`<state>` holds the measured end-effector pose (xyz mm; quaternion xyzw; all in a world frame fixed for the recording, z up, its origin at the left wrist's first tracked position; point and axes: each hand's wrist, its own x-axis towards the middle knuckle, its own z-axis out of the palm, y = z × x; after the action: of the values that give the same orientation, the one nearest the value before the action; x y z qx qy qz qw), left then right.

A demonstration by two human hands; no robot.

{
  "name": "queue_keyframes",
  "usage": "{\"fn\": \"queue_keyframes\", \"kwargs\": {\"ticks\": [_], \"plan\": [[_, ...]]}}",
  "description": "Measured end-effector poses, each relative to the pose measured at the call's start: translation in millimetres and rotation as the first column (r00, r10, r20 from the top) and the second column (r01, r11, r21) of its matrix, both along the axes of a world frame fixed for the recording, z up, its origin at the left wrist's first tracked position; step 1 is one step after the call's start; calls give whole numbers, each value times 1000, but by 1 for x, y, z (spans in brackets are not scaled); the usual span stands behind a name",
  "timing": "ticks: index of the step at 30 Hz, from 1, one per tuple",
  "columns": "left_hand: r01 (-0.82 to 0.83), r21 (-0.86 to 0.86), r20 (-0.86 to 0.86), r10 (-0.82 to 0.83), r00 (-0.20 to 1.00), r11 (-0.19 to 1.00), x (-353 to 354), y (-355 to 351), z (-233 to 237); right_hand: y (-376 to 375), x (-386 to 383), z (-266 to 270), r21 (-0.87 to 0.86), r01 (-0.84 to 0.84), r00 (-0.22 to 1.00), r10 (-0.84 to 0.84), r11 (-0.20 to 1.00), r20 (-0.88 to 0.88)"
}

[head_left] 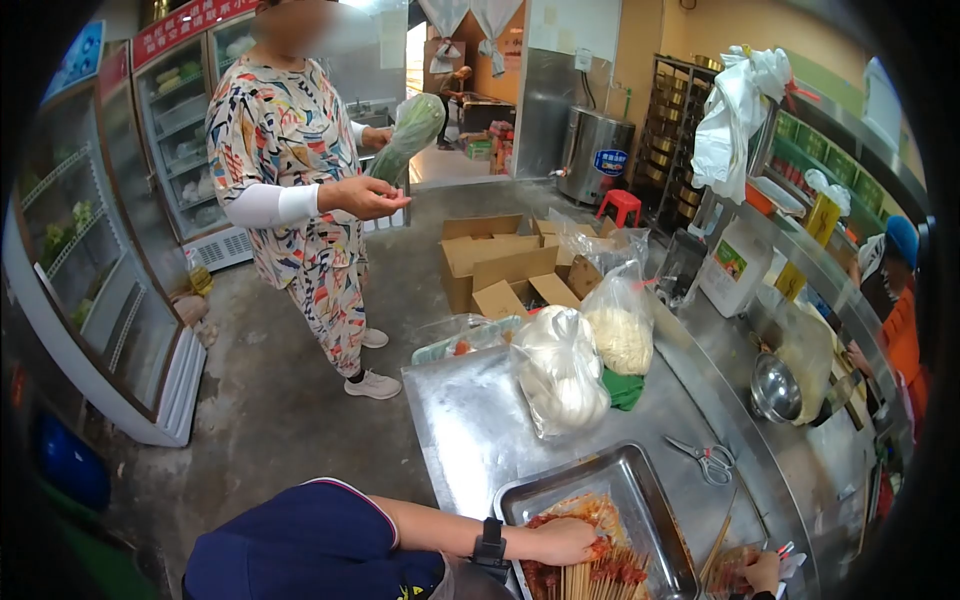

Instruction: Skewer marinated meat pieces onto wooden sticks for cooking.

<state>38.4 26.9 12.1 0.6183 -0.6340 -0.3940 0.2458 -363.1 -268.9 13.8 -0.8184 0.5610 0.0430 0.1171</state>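
My left hand, with a black band on its wrist, is in a metal tray, over red-coated meat and beside a row of skewers with wooden sticks. Its fingers are bent together, and what they grip is hidden. My right hand is at the bottom edge, right of the tray, closed around something I cannot make out. Near it are loose wooden sticks and a white and red item. Scissors with grey and red handles lie behind the tray.
Tied plastic bags stand on the steel table, with cardboard boxes behind. At the left a person holds bagged greens. A metal bowl and a person in orange are at the right.
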Motion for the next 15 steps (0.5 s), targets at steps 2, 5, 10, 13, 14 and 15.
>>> {"fn": "queue_keyframes", "kwargs": {"ticks": [2, 5, 10, 13, 14, 15], "plan": [[-11, 28, 13, 11, 1000, 1000, 0, 3, 6, 11, 3, 2, -142, -88, 995, 79, 986, -63], [-19, -19, -6, 19, 1000, 1000, -1, 4, 9, 6, 5, -9, -118, -97, 995, 99, 988, 8], [5, 1, -12, -5, 1000, 1000, -1, 2, 11, 6, 12, -10, -108, -91, 996, 87, 990, -37], [-13, -36, -16, 13, 1000, 999, 0, 1, 4, 34, 35, 26, -106, -101, 982, 82, 989, -173], [-16, -46, -22, 15, 1000, 999, -3, 2, 4, 22, 19, 9, -151, -54, 998, 51, 987, -24], [-33, 8, 21, 33, 999, 999, -3, 2, 8, 10, 4, -10, -186, 11, 992, 12, 983, 123]]}}
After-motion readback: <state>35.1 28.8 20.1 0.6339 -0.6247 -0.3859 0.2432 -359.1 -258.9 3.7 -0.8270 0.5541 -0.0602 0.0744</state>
